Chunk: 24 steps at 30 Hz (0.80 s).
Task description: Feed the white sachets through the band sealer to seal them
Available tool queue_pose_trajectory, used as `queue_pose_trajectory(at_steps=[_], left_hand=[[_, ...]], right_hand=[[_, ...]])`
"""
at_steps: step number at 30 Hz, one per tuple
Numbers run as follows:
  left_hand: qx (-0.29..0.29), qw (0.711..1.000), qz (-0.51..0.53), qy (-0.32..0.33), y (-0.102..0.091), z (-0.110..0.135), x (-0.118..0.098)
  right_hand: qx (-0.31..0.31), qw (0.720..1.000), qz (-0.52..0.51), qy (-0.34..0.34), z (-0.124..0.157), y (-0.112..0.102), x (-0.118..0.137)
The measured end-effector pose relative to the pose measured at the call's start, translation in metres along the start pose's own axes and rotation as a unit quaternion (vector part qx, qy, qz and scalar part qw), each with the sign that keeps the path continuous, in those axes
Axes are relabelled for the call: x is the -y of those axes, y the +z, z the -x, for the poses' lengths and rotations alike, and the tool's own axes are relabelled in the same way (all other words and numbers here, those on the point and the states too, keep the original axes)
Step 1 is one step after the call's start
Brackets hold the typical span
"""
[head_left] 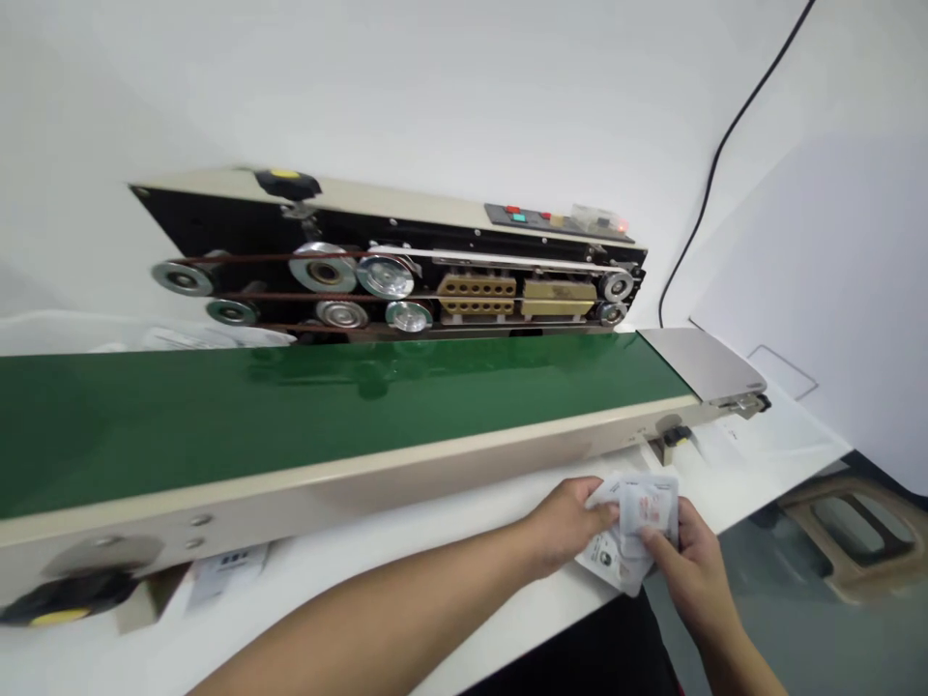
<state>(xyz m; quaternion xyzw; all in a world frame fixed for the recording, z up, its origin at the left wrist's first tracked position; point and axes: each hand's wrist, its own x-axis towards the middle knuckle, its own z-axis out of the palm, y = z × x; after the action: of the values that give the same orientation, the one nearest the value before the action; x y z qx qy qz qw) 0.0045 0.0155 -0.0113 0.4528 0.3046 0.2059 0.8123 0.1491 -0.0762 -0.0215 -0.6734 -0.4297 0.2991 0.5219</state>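
Both hands hold a small stack of white sachets (pixel 638 527) with red and black print, just above the white table's front edge. My left hand (pixel 565 522) grips the stack from the left, fingers curled round it. My right hand (pixel 688 565) pinches it from the right, thumb on top. Behind them runs a band sealing machine with a long green conveyor belt (pixel 304 406); nothing lies on the belt. The machine's head (pixel 391 280) shows silver wheels, brown bands and brass blocks.
A metal infeed plate (pixel 700 362) ends the belt at the right. A black cable (pixel 717 155) climbs the white wall. A label (pixel 228 570) lies under the conveyor frame. White packets (pixel 195 338) lie behind the belt at left. A beige stool (pixel 852 527) stands on the floor at right.
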Motion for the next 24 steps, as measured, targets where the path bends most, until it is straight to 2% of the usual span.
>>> queue_pose_trajectory(at_steps=[4,6,8,10,12,16,19,24], left_hand=[[-0.019,0.999,-0.035,-0.001,0.001,0.002,0.000],[-0.040,0.998,-0.049,0.008,0.002,0.002,0.001],[-0.053,0.997,-0.056,0.022,0.002,0.002,0.003],[-0.057,0.996,-0.059,0.032,0.002,0.001,0.003],[-0.053,0.997,-0.054,0.035,0.002,0.000,0.004],[-0.042,0.997,-0.030,0.054,0.003,0.001,0.003],[-0.041,0.997,-0.028,0.058,0.004,0.004,0.001],[-0.041,0.995,-0.077,0.052,0.001,0.004,0.002]], right_hand=[[0.016,1.000,0.002,-0.019,-0.001,0.002,-0.007],[0.003,0.996,0.046,-0.070,-0.004,0.003,-0.007],[-0.032,0.980,0.123,-0.156,-0.006,0.004,-0.004],[-0.066,0.946,0.201,-0.246,-0.009,0.004,0.003],[-0.073,0.914,0.252,-0.311,-0.010,0.004,0.010],[-0.025,0.857,0.306,-0.415,-0.011,0.004,0.024],[0.013,0.804,0.341,-0.487,-0.014,0.005,0.034],[0.046,0.724,0.390,-0.567,-0.027,0.004,0.051]])
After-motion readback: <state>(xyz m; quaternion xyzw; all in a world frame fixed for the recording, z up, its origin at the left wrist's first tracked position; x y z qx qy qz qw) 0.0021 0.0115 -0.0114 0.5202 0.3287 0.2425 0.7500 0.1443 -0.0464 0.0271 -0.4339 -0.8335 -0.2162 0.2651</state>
